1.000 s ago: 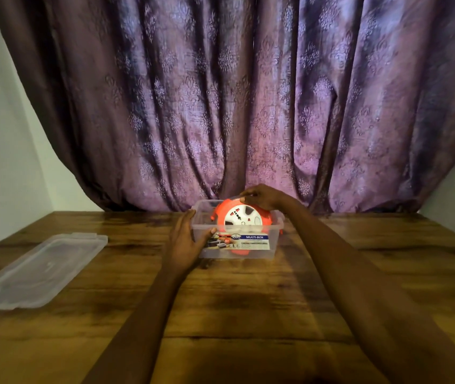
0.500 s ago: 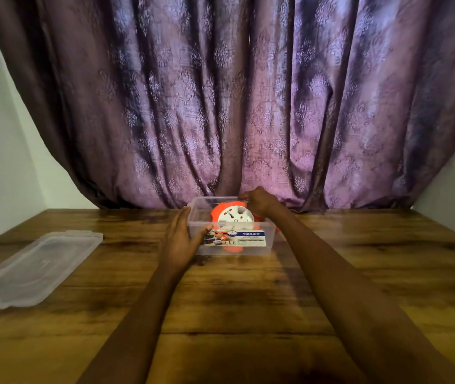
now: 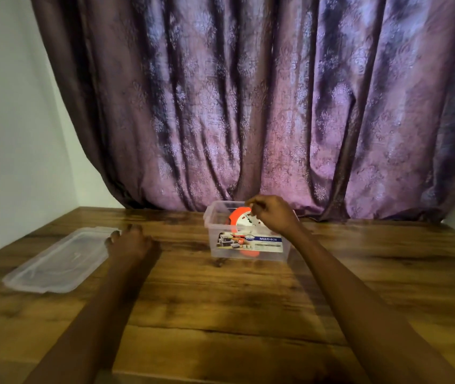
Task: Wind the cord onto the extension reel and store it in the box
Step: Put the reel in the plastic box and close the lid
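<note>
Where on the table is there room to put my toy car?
Bare wood lies right of the box, out to the table edge, and between the two forearms. Crowded: the left side, where the lid lies with the left hand beside it.

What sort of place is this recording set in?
Probably a room in a home, not a workshop. A heavy purple curtain hangs behind a wooden table set against a plain white wall, and the clear plastic box looks like an ordinary household storage tub.

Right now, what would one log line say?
reel: in box | right hand: on reel | left hand: reaching at lid | box: uncovered
</note>
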